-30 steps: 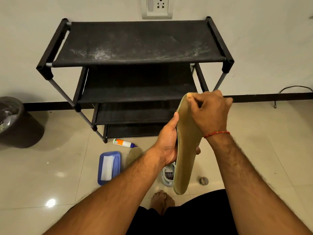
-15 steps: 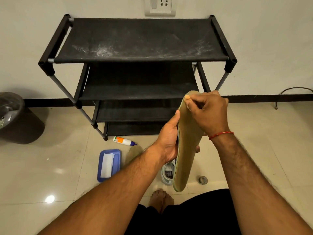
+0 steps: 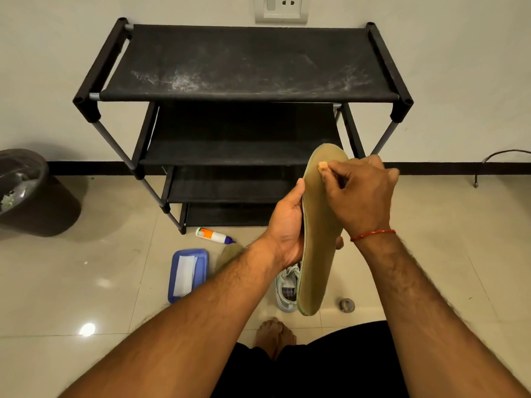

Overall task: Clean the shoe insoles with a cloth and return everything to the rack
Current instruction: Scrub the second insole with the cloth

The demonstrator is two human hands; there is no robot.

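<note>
I hold an olive-tan insole point(image 3: 316, 254) upright in front of me. My left hand point(image 3: 287, 225) grips its middle from the left edge, fingertips showing behind it. My right hand point(image 3: 359, 193) pinches the toe end, thumb pressed on the front face and fingers curled behind. A second insole point(image 3: 230, 252) lies on the floor, partly hidden by my left forearm. A white shoe point(image 3: 286, 288) sits on the floor behind the held insole. A white cloth point(image 3: 185, 271) lies in a blue tray point(image 3: 201, 257). The black rack point(image 3: 247, 61) stands against the wall with bare, dusty shelves.
A white bottle with an orange label point(image 3: 212, 234) lies on the tiles before the rack. A small round cap point(image 3: 346, 305) sits on the floor to the right. A dark bin point(image 3: 31, 193) stands at left. My bare foot point(image 3: 274, 334) shows below.
My right hand has slid slightly down the insole, so the toe tip now shows above my thumb. My left hand keeps the same grip.
</note>
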